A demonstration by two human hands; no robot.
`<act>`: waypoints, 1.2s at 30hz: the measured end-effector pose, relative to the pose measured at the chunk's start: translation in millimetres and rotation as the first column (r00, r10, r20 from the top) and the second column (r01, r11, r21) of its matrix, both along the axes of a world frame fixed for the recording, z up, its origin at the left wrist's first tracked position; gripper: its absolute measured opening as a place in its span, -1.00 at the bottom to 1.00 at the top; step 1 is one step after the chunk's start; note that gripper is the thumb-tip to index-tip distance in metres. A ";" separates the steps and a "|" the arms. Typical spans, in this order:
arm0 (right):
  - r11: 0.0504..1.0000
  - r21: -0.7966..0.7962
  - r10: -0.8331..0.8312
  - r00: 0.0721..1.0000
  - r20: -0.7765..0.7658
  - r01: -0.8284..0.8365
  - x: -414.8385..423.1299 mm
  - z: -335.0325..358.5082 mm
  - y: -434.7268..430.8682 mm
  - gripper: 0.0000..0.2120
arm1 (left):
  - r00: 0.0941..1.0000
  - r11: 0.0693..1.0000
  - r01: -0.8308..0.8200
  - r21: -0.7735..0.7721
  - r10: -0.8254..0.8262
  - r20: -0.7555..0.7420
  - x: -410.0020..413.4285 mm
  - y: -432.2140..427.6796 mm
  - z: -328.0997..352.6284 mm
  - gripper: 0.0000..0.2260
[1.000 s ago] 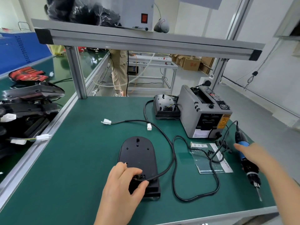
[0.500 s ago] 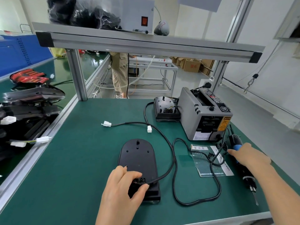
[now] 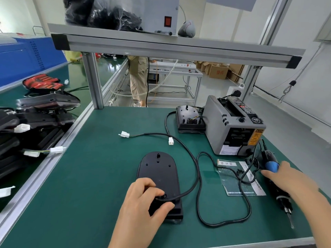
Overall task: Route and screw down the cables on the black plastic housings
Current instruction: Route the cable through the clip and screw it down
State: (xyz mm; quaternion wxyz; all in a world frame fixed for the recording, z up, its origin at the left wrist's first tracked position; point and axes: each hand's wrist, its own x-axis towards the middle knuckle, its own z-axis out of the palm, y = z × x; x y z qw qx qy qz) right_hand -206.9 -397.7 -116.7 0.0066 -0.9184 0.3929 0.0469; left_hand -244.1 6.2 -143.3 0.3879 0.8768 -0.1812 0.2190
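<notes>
Fingers (image 3: 167, 205) of left hand (image 3: 141, 203) curled, pinching cable (image 3: 179, 196) into near end of black housing (image 3: 158, 169) beneath them. Right hand (image 3: 288, 179) fingers lie straight across screwdriver (image 3: 271, 165) (not yet gripped). Advice: hold cable seated under pinch before driving screw.

An assembly workshop on a factory floor — a green-matted table (image 3: 107, 176) framed in aluminium profile, with an overhead shelf (image 3: 161, 45), a grey tape dispenser (image 3: 232, 126) at the far right, an electric screwdriver (image 3: 274, 178), and cardboard boxes (image 3: 218, 70) beyond — more black housings (image 3: 35, 119) stacked left.
</notes>
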 end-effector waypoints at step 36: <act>0.502 0.072 0.706 0.456 0.541 -0.862 -47.7 40.7 176.8 -0.88 | 0.953 0.971 -0.130 -0.199 0.067 -0.296 -13.2 -11.4 4.0 -0.75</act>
